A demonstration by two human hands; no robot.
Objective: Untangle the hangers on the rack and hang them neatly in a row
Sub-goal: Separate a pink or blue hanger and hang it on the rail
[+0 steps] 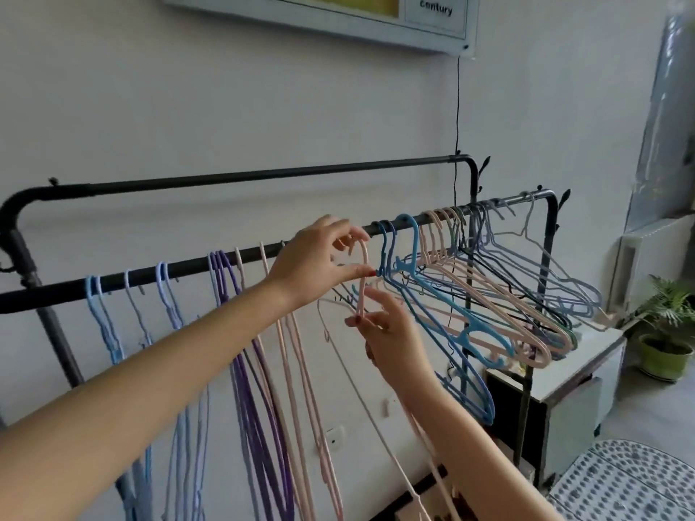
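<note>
While pinched, pink hanger point(361, 280) hook-up, vertical.

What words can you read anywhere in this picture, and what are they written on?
"century": in dark letters on the white right part of the framed board on the wall above the black clothes rack.
The yellow part of the board is cut off by the picture's top edge; no words show on it.
No words or numbers show on the hangers, the cabinet or the green plant pot.
</note>
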